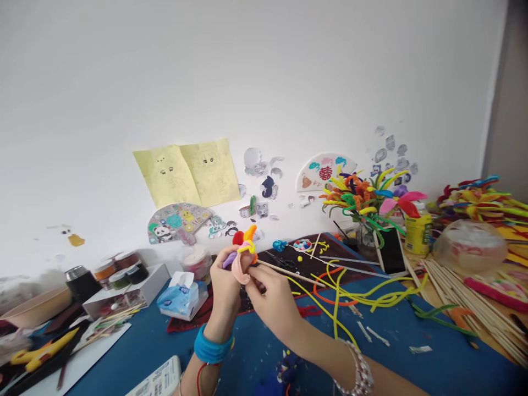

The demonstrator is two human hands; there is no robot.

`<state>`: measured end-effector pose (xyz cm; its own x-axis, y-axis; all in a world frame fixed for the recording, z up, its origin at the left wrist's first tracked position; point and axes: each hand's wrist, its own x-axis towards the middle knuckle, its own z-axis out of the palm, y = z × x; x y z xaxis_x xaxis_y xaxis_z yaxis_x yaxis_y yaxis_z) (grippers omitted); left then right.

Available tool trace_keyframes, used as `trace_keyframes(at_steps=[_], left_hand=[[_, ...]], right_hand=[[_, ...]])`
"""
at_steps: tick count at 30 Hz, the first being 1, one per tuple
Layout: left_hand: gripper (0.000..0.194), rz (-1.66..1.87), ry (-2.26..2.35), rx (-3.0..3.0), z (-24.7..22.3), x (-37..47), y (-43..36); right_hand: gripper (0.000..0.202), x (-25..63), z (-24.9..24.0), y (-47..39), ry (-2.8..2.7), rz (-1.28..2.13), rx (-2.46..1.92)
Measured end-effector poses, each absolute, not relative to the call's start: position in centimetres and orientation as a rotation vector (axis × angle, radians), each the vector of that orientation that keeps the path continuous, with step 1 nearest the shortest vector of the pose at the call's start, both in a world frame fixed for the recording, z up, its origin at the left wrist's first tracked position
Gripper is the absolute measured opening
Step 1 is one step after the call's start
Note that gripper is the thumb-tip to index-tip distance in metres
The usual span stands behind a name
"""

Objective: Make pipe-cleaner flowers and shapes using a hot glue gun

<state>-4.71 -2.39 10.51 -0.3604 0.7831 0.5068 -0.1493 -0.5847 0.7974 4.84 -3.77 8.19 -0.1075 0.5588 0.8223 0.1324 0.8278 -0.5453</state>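
Above the middle of the table, a multicoloured pipe-cleaner flower (248, 246) is held between both hands. Red, orange, yellow and purple petals show on it, and a peach petal (239, 273) curls down at the front. My left hand (225, 283) is closed round its left side, with some fingers hidden behind the petals. Pinched at the lower right of the peach petal, the fingertips of my right hand (270, 294) are closed on the flower. A thin wooden stick (289, 270) stretches right from behind the right fingers; whether it joins the flower is hidden.
Yellow pipe cleaners (381, 300) sprawl over the blue table cover, near scissors (277, 258). A jar of pipe-cleaner flowers (365, 236), a leaning phone (390, 251) and a glue bottle (417, 234) stand right. Tissues (181, 297) and a yellow glue gun (45, 349) lie left.
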Motion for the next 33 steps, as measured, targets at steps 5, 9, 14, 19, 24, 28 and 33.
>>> trace_keyframes(at_steps=[5,9,14,19,24,28,33], left_hand=[[0.025,2.028,0.963,1.382,11.2,-5.0,-2.9],[0.023,1.973,0.9,1.375,11.3,-5.2,-2.9],[0.022,1.899,0.805,1.366,11.1,-5.5,-3.0],[0.024,1.812,0.78,1.371,11.1,-5.6,-3.0],[0.021,1.733,0.73,1.352,10.9,-5.2,-2.9],[0.022,1.71,0.733,1.433,11.0,-5.1,-3.2],[0.025,1.628,0.723,1.59,11.2,-5.6,-3.7]], right_hand=[[0.021,7.4,9.9,-3.7,-1.805,0.104,-0.655],[0.018,8.3,10.6,-3.4,-1.762,0.114,-0.625],[0.012,9.1,11.5,-3.1,-1.685,0.351,-0.6],[0.009,10.0,11.9,-1.6,-1.672,0.989,-0.537],[0.01,10.2,11.6,-0.2,-1.521,1.511,-0.325],[0.015,9.7,10.8,0.1,-1.375,1.934,-0.175],[0.014,8.8,9.5,0.6,-1.286,2.233,0.026]])
